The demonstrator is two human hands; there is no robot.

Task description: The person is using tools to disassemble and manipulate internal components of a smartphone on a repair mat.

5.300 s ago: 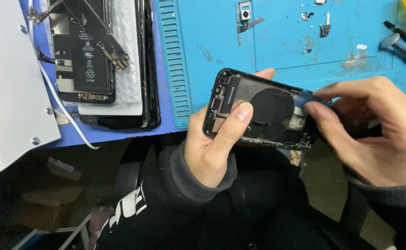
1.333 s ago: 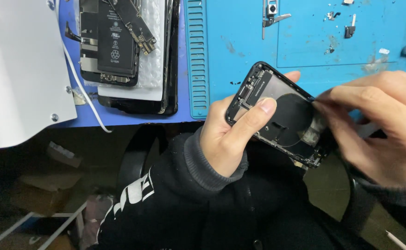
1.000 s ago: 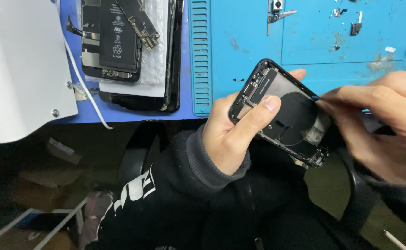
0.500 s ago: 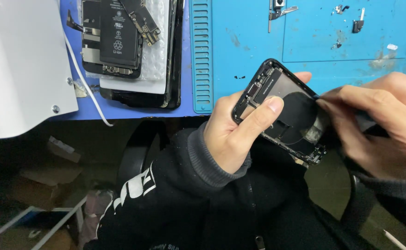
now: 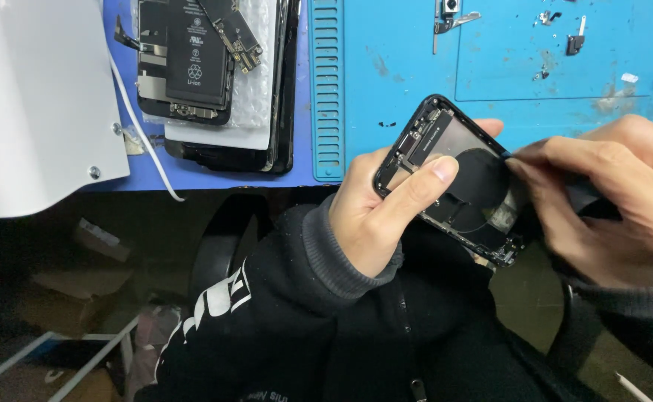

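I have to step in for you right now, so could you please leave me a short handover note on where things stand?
Left hand: grips the open phone housing over the lap, thumb across its inside.
Right hand: pinches a thin dark tool, tip at the housing's upper edge by the round black coil.
On the blue mat: small loose parts at the top. Left of it, a battery lies on other phone pieces.
Done: housing is open, battery out.
Left: the coil and small boards are in the housing.
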